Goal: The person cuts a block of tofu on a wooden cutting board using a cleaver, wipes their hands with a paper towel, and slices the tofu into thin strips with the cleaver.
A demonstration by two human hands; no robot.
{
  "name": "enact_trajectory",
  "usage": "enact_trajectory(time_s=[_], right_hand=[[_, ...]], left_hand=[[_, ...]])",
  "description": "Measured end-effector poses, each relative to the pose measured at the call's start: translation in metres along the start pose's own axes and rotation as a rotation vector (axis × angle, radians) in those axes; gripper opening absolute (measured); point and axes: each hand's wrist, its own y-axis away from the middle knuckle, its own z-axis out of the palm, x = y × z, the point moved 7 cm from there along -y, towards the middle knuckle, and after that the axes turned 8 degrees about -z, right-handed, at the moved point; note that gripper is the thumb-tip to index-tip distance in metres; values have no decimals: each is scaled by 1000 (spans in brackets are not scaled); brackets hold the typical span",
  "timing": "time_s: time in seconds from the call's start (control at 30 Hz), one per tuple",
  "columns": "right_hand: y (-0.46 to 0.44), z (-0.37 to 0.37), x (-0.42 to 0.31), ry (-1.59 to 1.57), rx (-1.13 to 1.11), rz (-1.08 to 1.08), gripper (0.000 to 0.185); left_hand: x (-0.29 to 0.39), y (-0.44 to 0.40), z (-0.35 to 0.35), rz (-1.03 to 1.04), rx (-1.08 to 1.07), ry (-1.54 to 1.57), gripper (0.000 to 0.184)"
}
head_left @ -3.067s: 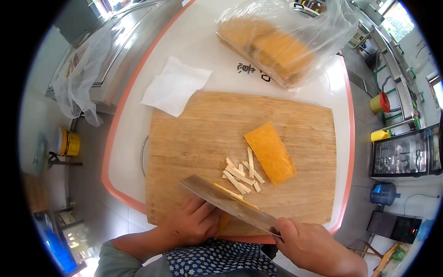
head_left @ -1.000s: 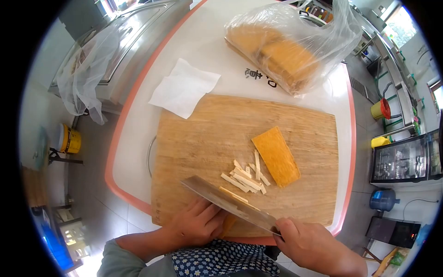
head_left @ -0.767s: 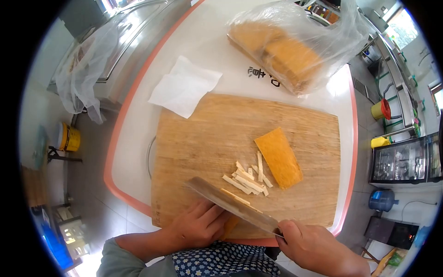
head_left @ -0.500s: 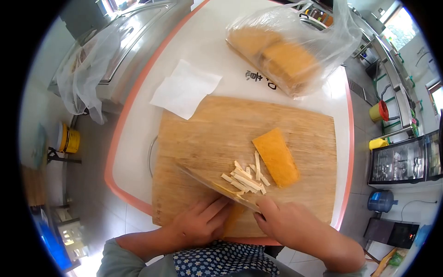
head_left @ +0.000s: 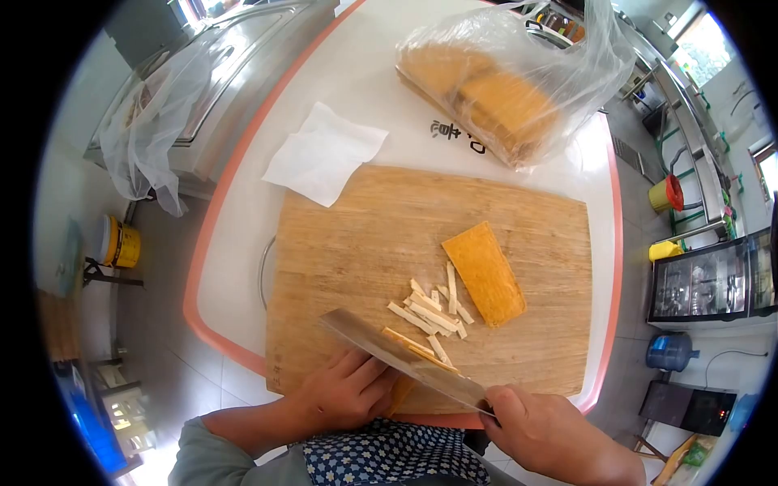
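My right hand (head_left: 531, 429) is closed round the handle of a kitchen knife (head_left: 397, 356), its broad blade slanting across the lower middle of the board. My left hand (head_left: 348, 390) presses with curled fingers on a piece of pressed tofu (head_left: 399, 395), mostly hidden by the fingers and blade. A thin slice (head_left: 417, 347) lies along the blade's far side. Beyond it is a loose pile of pale tofu strips (head_left: 433, 313). To their right a flat orange-skinned tofu slab (head_left: 486, 275) lies on the wooden cutting board (head_left: 348, 243).
A clear plastic bag (head_left: 486, 89) with more orange slabs sits at the table's far side. White paper (head_left: 324, 154) overlaps the board's far left corner. The white table (head_left: 231, 300) has a pink edge. A yellow bucket (head_left: 121, 241) stands left; a glass-fronted cabinet (head_left: 705, 279) stands right.
The knife has moved right and toward me, with my right hand shifting the same way. Another cut strip now lies apart beside the blade. My left hand stays nearly in place.
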Motion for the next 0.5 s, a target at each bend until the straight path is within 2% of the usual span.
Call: enact_trajectory(time_s=[0.27,0.33,0.37,0.43,0.5], right_hand=[[2,0,1,23,46,39,17],[2,-2,7,38,-82,224,25],[8,-4,8,47,-95,244,25],[22,-18,17,39,62,362,29],[35,-21,26,2,121,380,32]], left_hand=[[-1,1,1,42,-30,27,37],[2,1,4,127,-51,-96,36],[4,0,6,127,-44,-72,36],[-1,-5,-2,13,85,3,34],[2,-7,-8,48,112,18,31]])
